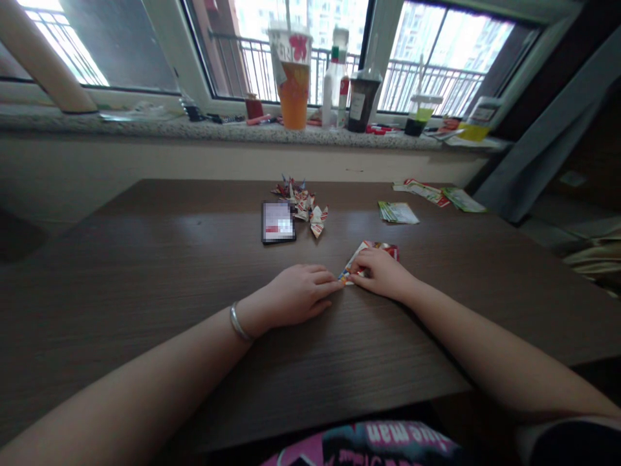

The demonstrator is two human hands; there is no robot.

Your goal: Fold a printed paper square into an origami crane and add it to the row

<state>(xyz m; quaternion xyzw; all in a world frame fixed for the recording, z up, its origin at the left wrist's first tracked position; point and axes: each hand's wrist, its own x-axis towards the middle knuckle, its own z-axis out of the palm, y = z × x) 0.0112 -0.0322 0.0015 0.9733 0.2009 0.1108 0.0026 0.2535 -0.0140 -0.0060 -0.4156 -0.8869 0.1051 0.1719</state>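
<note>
A brightly printed piece of paper (392,250), seemingly folded, lies on the brown table, partly covered by my right hand. My right hand (378,270) presses down on it with bent fingers, thumb and fingertips close together near its left corner. My left hand (305,292), with a silver bangle at the wrist, rests on the table with its fingers stretched out. Its fingertips touch the paper's lower left corner. Beyond the hands sit several folded paper figures (317,220) with pointed tips, beside a phone-like device (278,222) whose screen is blurred.
A small stack of printed packets or papers (398,212) lies at the right, with more printed strips (427,192) behind it. On the windowsill (218,131) stand a tall cup of orange drink (294,94), a clear bottle (334,97) and a dark cup (361,103).
</note>
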